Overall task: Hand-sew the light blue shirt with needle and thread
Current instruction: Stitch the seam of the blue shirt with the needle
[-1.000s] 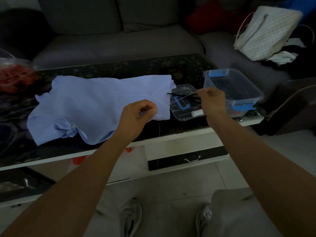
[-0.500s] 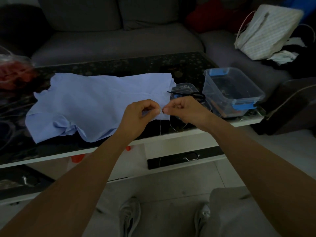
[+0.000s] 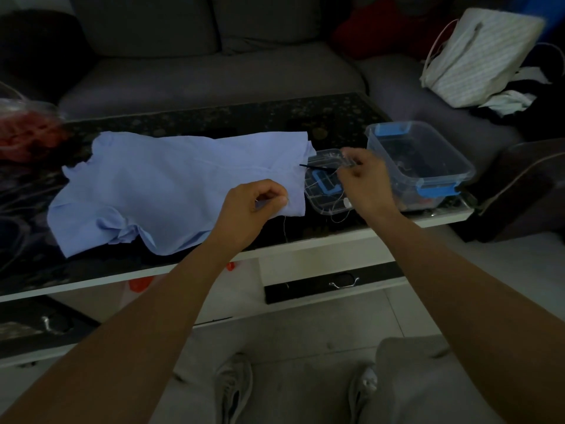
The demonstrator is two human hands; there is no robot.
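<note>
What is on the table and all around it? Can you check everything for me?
Surface: dark patterned table, white edge.
Job's things: light blue shirt lies spread out; thread hangs from its near corner; needle too small to see.
Clutter: black scissors on a small clear box; clear tub with blue clips; red stuff in a bag, far left.
Grips: left hand pinches the shirt's edge; right hand, blurred, fingers curled above the small box.
Cables: nothing seen.
Surroundings: grey sofa, striped bag, drawer below.

Left hand (image 3: pixel 253 206) pinches the shirt (image 3: pixel 171 185) edge; right hand (image 3: pixel 363 179) pinches thread (image 3: pixel 285 226).
</note>
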